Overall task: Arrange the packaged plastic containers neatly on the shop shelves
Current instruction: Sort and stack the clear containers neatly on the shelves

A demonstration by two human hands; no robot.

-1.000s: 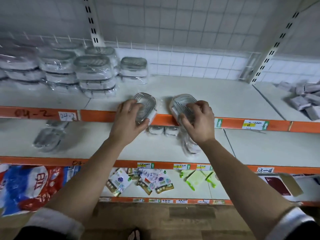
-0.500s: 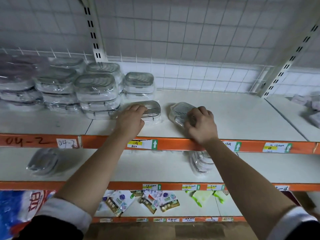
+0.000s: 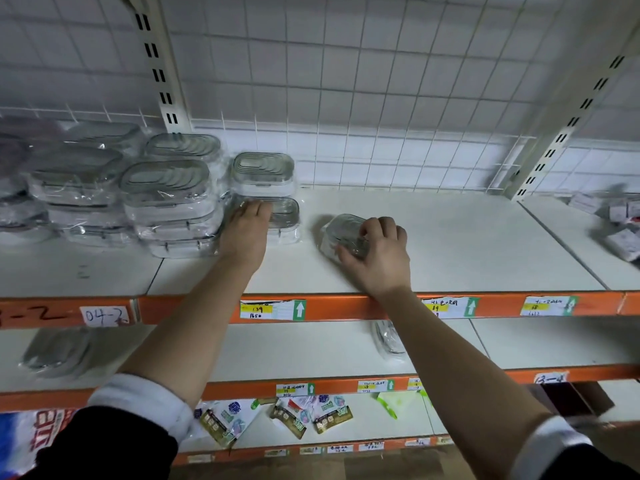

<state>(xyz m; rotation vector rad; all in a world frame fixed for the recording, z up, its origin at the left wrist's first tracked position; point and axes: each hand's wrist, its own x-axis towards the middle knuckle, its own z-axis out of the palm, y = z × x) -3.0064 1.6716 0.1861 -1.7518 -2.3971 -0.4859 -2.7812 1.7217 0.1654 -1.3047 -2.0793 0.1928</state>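
**Two hands on the top shelf**

The left hand (image 3: 247, 233) lay flat on a gray-lidded container (image 3: 285, 211), with its fingers straight. That container sat on the top shelf (image 3: 450, 244), left of the middle of the frame. It was just beside a big pile of wrapped containers (image 3: 166, 192) in the upper left. Another wrapped container (image 3: 263, 169) stood just behind it.

The right hand (image 3: 377, 258) held a small clear container (image 3: 341, 233), with fingers curled over its top. This one sat in the middle of the frame, turned at a slant and apart from the pile.

Price labels (image 3: 273, 310) were stuck on the orange shelf edge (image 3: 363, 306). Small packets (image 3: 623, 233) lay at the far right, and colorful sachets (image 3: 294, 415) lay on the bottom shelf.
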